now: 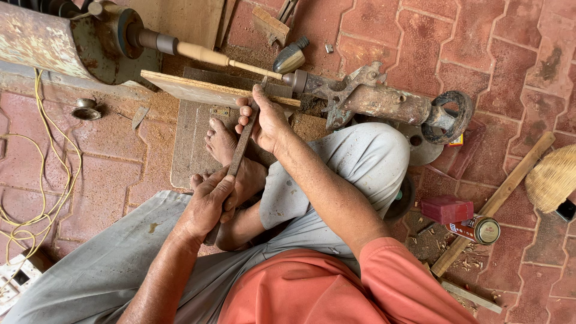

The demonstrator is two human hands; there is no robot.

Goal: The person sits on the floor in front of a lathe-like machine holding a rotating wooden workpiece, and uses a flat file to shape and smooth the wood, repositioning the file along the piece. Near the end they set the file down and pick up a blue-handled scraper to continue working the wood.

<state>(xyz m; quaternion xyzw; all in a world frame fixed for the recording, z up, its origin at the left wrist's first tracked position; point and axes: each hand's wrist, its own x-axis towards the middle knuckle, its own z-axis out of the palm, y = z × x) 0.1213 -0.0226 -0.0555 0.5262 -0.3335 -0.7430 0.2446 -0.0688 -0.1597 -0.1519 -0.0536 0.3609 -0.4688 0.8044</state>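
Wood-turning, shaping stage. Right hand point(267, 123) and left hand point(207, 204) both closed around a long chisel point(240, 150), tip apparently at the wooden spindle point(207, 55) on the lathe point(72, 42), steadied over the plank rest point(198, 89). Next calls for steady tool pressure.

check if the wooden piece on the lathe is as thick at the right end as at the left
No: the wooden spindle is thick at its left end and tapers to a thin rod toward the rusty tailstock on the right.

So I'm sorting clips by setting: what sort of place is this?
Probably a small outdoor woodturning workshop on a brick-paved floor. A rusty lathe holds a pale wooden spindle, both hands steady a long flat chisel on a wooden rest board, and sawdust lies around.
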